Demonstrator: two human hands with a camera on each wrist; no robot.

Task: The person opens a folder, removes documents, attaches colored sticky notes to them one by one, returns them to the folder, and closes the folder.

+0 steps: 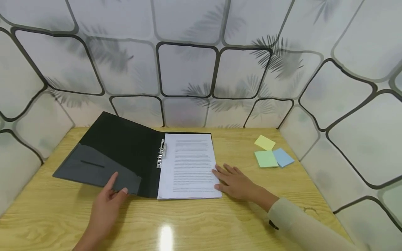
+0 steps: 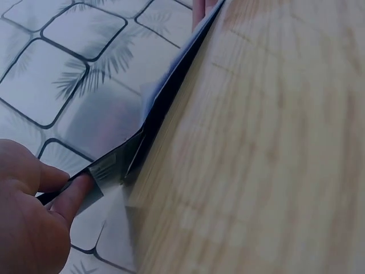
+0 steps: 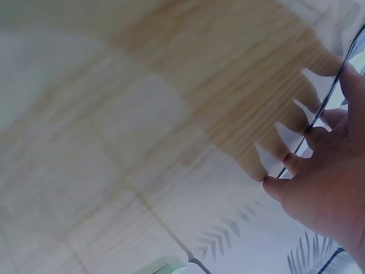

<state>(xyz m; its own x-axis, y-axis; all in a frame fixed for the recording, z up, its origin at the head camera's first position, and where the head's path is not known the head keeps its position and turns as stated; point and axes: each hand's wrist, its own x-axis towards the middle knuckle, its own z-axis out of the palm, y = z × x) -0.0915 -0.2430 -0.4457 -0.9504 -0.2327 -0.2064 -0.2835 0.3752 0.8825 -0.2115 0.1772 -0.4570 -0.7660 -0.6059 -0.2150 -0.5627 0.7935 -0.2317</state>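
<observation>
- The left hand (image 1: 104, 209) pinches the near edge of the black ring binder's (image 1: 132, 139) left cover, which tilts up off the desk (image 1: 138, 223).
- The right hand (image 1: 235, 183), fingers spread, rests along the right edge of the printed pages (image 1: 190, 167).
- The binder lies open left of centre, pages on its right side.
- Far right: green (image 1: 266, 159), blue (image 1: 283, 157) and, farthest, yellow sticky notes (image 1: 265, 142).
- Behind stands a patterned wall (image 1: 188, 69).
</observation>
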